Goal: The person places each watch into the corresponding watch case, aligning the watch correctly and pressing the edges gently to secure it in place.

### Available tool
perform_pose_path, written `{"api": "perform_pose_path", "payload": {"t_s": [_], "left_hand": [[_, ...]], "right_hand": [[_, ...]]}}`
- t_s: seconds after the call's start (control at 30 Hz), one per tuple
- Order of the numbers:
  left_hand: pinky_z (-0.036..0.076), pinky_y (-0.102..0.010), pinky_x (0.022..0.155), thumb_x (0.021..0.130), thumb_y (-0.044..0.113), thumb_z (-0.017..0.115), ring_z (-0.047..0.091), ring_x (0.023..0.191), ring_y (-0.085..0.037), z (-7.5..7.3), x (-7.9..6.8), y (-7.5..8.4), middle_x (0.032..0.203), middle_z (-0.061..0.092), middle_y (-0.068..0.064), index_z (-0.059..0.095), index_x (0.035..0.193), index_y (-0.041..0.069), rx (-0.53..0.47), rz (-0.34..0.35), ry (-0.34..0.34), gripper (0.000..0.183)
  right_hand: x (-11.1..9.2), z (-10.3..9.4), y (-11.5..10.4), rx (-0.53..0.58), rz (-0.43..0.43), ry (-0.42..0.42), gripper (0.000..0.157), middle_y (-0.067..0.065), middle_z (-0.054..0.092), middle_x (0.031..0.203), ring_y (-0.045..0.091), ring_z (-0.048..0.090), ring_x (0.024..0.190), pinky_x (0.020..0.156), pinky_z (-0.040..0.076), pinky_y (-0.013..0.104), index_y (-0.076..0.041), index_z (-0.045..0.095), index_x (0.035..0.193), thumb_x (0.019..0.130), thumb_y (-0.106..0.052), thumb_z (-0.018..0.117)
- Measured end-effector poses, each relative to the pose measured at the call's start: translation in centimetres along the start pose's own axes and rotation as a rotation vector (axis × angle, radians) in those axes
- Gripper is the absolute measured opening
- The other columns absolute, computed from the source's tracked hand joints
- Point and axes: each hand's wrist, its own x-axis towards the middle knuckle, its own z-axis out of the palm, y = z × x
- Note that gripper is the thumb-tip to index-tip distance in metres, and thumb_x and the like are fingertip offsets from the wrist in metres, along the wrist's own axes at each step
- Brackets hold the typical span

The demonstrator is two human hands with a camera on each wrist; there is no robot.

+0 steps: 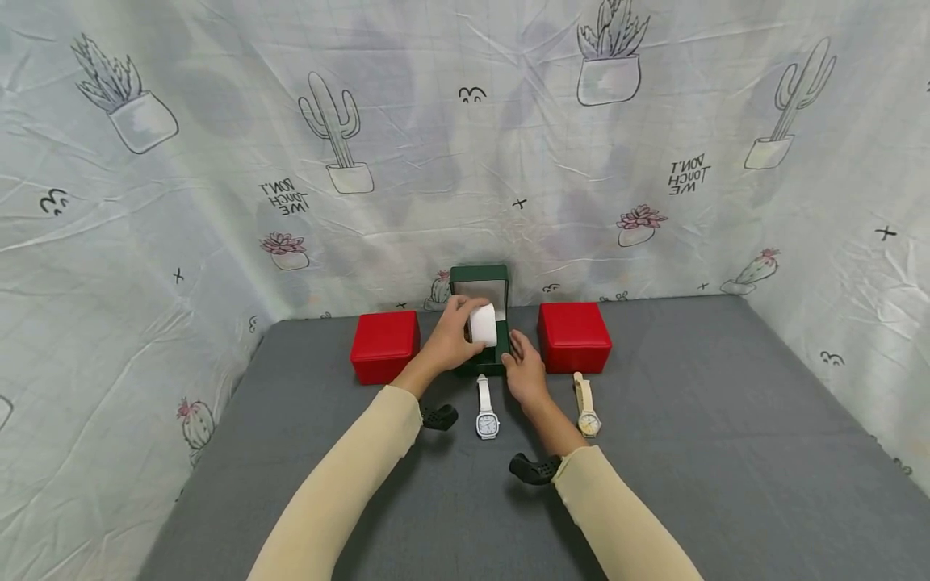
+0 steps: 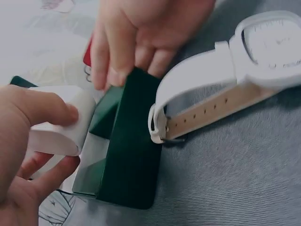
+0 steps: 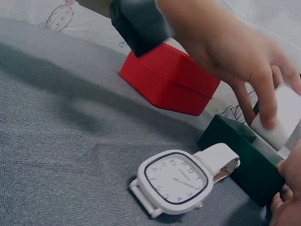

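My left hand (image 1: 449, 337) holds a white watch cushion (image 1: 483, 325) between thumb and fingers, tilted over the green watch box (image 1: 479, 272). The box stands with its lid raised, its pale lining showing. Beside its right front corner is my right hand (image 1: 526, 373); the left wrist view shows its fingertips gripping the box's edge (image 2: 131, 141). In front of the box lies a white watch (image 3: 176, 181) with a square face, its strap end close against the box front. Part of the box interior is hidden behind the cushion and my left hand.
A red box (image 1: 385, 345) sits left of the green one, and another red box (image 1: 574, 337) stands on its right. A cream-strapped watch (image 1: 588, 422) lies before the right red box. Behind the grey tabletop (image 1: 697, 420) hangs a patterned cloth (image 1: 436, 161).
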Motion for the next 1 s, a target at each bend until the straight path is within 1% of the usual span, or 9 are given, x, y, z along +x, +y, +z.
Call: {"api": "perform_pose_path", "payload": {"t_s": [0.13, 0.3, 0.4, 0.5, 0.6, 0.7, 0.83, 0.9, 1.0], "left_hand": [[0.057, -0.038, 0.082, 0.082, 0.012, 0.075, 0.051, 0.114, -0.029, -0.3, -1.0, 0.0, 0.137, 0.041, -0.013, 0.046, 0.141, 0.019, -0.115, -0.041, 0.016, 0.066], [0.057, -0.034, 0.078, 0.083, 0.015, 0.074, 0.053, 0.108, -0.029, -0.3, -2.7, 0.0, 0.133, 0.044, -0.012, 0.044, 0.142, 0.02, -0.213, -0.105, 0.013, 0.066], [0.057, -0.033, 0.077, 0.083, 0.015, 0.074, 0.054, 0.106, -0.028, -0.4, -3.7, 0.0, 0.133, 0.045, -0.011, 0.045, 0.141, 0.02, -0.235, -0.136, 0.012, 0.065], [0.056, -0.035, 0.078, 0.083, 0.016, 0.075, 0.055, 0.105, -0.027, -0.4, -4.8, -0.1, 0.133, 0.046, -0.011, 0.045, 0.141, 0.02, -0.219, -0.157, 0.011, 0.065], [0.055, -0.039, 0.081, 0.082, 0.016, 0.076, 0.056, 0.106, -0.029, -0.5, -5.9, -0.1, 0.134, 0.047, -0.011, 0.045, 0.14, 0.019, -0.207, -0.181, 0.018, 0.066], [0.055, -0.041, 0.084, 0.081, 0.015, 0.077, 0.057, 0.107, -0.031, -0.6, -6.7, -0.2, 0.134, 0.047, -0.011, 0.046, 0.14, 0.018, -0.215, -0.199, 0.016, 0.067], [0.058, -0.038, 0.081, 0.08, 0.012, 0.078, 0.058, 0.107, -0.031, -0.7, -7.9, -0.1, 0.132, 0.047, -0.011, 0.047, 0.139, 0.017, -0.237, -0.21, 0.012, 0.067], [0.059, -0.036, 0.078, 0.079, 0.011, 0.078, 0.058, 0.105, -0.03, -0.8, -8.6, -0.1, 0.13, 0.048, -0.01, 0.047, 0.139, 0.017, -0.245, -0.213, 0.013, 0.067], [0.059, -0.035, 0.077, 0.079, 0.008, 0.078, 0.058, 0.104, -0.029, -0.9, -9.5, -0.2, 0.129, 0.048, -0.01, 0.047, 0.138, 0.016, -0.257, -0.22, 0.01, 0.068]], "right_hand": [[0.0, -0.5, -0.4, -0.025, 0.0, -0.006, 0.053, 0.022, 0.044, 0.148, 0.034, 0.043, 0.137, 0.111, 0.038, 0.043, 0.001, 0.04, 0.144, 0.093, 0.005, 0.055], [-0.5, -1.2, -1.2, -0.156, -0.045, 0.004, 0.051, 0.019, 0.053, 0.14, 0.033, 0.052, 0.129, 0.106, 0.044, 0.046, -0.002, 0.048, 0.139, 0.09, -0.002, 0.062], [-1.0, -1.6, -1.5, -0.213, -0.091, 0.025, 0.048, 0.017, 0.057, 0.136, 0.033, 0.056, 0.125, 0.102, 0.047, 0.046, -0.003, 0.052, 0.136, 0.089, -0.005, 0.064], [-1.7, -1.8, -1.8, -0.257, -0.147, 0.033, 0.046, 0.017, 0.058, 0.134, 0.033, 0.057, 0.122, 0.099, 0.05, 0.045, -0.003, 0.054, 0.133, 0.089, -0.006, 0.065], [-2.5, -2.1, -1.9, -0.285, -0.177, 0.016, 0.045, 0.017, 0.057, 0.132, 0.033, 0.058, 0.12, 0.098, 0.051, 0.046, -0.003, 0.054, 0.133, 0.089, -0.008, 0.066], [-3.4, -2.6, -2.0, -0.271, -0.179, -0.004, 0.045, 0.018, 0.06, 0.127, 0.032, 0.06, 0.114, 0.095, 0.052, 0.046, -0.003, 0.055, 0.131, 0.088, -0.009, 0.067], [-4.5, -3.2, -1.9, -0.256, -0.173, -0.085, 0.045, 0.018, 0.064, 0.12, 0.031, 0.063, 0.109, 0.094, 0.052, 0.046, -0.002, 0.056, 0.129, 0.086, -0.01, 0.071], [-4.9, -3.4, -1.8, -0.294, -0.185, -0.145, 0.047, 0.016, 0.065, 0.118, 0.03, 0.063, 0.109, 0.094, 0.052, 0.046, -0.003, 0.057, 0.129, 0.086, -0.013, 0.072], [-5.1, -3.7, -1.6, -0.377, -0.203, -0.256, 0.053, 0.013, 0.064, 0.123, 0.029, 0.061, 0.114, 0.097, 0.05, 0.047, -0.007, 0.056, 0.131, 0.083, -0.018, 0.076]]}}
